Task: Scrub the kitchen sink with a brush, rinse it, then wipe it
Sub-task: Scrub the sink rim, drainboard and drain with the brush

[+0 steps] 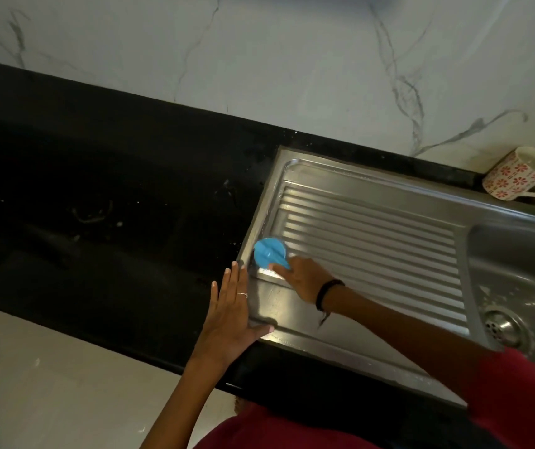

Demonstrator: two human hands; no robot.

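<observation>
The steel sink (373,192) has a ribbed drainboard on the left and a basin (518,270) with a drain (502,325) on the right. A round blue brush (269,251) sits on the drainboard's near left corner. My right hand (301,280) grips the brush by its handle and holds it down on the steel. My left hand (230,315) lies flat with straight fingers on the black counter, its thumb on the sink's left rim.
A white mug with red flowers (521,176) stands behind the sink at the marble wall (259,59). The black counter (97,196) stretches to the left, dotted with small white specks. A pale floor (33,384) lies below the counter edge.
</observation>
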